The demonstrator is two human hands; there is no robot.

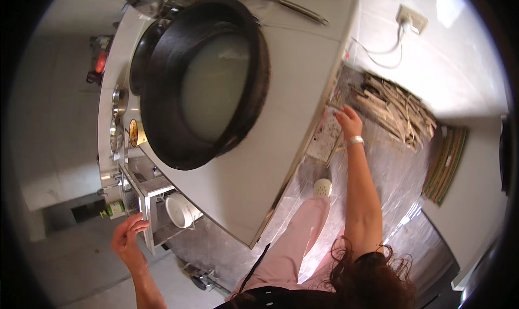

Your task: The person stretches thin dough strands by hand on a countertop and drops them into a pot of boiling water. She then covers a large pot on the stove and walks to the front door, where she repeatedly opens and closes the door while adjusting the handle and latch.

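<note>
A large black wok [166,106] with cloudy pale liquid [217,94] in it sits tilted in my view on the white tiled counter [296,78]. My left hand [127,236] hangs in the air at the lower left, loosely curled with nothing visible in it. It appears beside the metal frame of an open cabinet [146,211]. To the right of the counter, my right hand [349,122] reaches down, fingertips bent, near the far end of a shallow, stained white tray [324,136] on the floor. Whether those fingers grip anything is too unclear to see.
Split firewood [399,108] lies piled by the wall, below a socket [411,19] with a plugged-in cable. A striped mat [446,165] is farther right. On the counter are a paper cup [138,132], metal bowls [116,136] and a long-handled utensil [300,12]. A white bucket [180,211] stands below.
</note>
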